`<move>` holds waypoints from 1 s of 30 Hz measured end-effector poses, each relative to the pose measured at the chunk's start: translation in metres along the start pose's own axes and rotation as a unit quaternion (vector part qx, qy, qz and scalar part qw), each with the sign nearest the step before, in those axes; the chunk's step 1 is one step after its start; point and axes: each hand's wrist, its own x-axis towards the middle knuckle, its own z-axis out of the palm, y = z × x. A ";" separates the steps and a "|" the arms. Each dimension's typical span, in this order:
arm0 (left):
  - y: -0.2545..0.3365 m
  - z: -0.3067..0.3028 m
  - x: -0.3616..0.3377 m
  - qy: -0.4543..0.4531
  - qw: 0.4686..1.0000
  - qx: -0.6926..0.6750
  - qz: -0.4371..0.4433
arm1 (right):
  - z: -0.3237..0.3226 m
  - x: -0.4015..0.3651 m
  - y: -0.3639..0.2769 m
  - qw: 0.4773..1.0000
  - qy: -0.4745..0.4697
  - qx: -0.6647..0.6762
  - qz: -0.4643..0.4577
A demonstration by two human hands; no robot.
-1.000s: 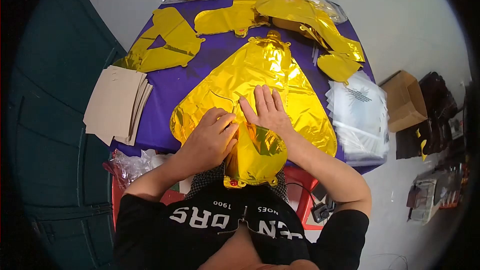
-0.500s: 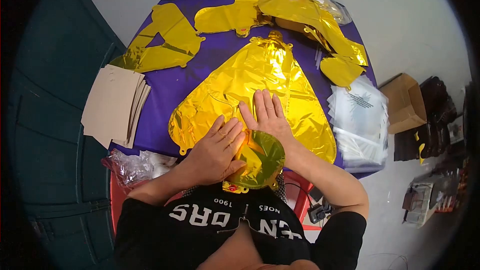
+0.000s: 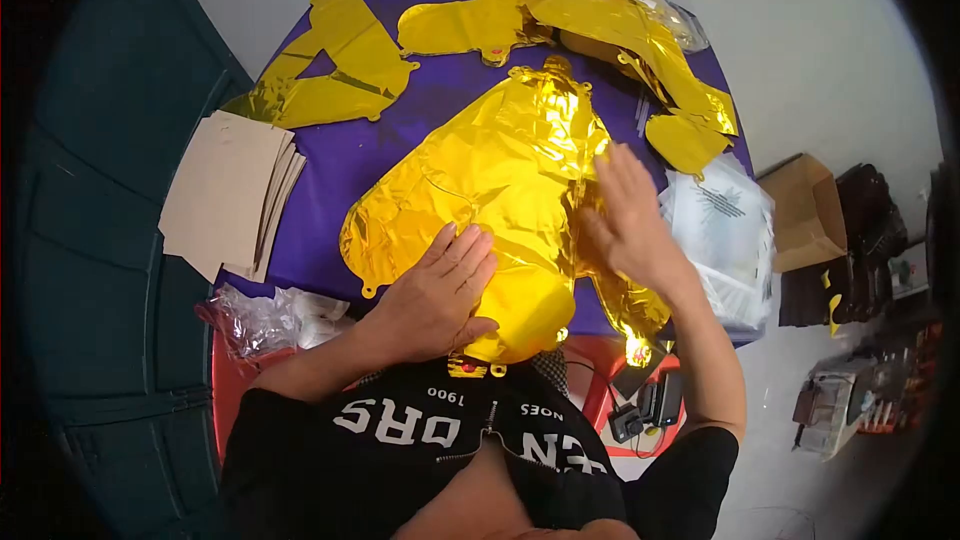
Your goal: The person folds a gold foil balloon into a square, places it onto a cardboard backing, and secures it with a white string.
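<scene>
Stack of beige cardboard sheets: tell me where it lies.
In the head view, the beige stack lies on the left edge of the purple-covered table, just below the gold foil piece with a triangular hole in the picture.

Right hand (image 3: 630,215) blurred, gold foil (image 3: 535,285) under left hand (image 3: 437,292) hidden, clear bags' (image 3: 715,240) print too small, shirt (image 3: 310,475) cut off at bottom.

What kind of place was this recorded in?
Probably a small home workshop or packing room. Flat, shiny gold foil shapes, likely uninflated balloons, lie on a table covered in purple cloth, with a stack of beige cardboard sheets and a pile of clear plastic sleeves at its sides.
</scene>
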 end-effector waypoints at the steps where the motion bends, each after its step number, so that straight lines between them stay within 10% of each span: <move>1: 0.000 0.000 0.000 -0.003 1.000 0.005 -0.001 | -0.006 -0.001 0.001 0.999 0.017 0.021 0.031; 12: 0.001 0.006 0.000 0.028 0.999 0.033 0.003 | 0.026 0.005 -0.064 0.988 0.002 -0.052 -0.144; 23: -0.008 0.007 -0.004 0.067 0.997 -0.030 0.013 | 0.043 0.002 -0.055 0.987 -0.040 -0.103 -0.120; 30: -0.062 -0.011 0.002 0.195 0.955 -0.029 -0.220 | 0.043 0.003 -0.055 0.984 -0.057 -0.118 -0.118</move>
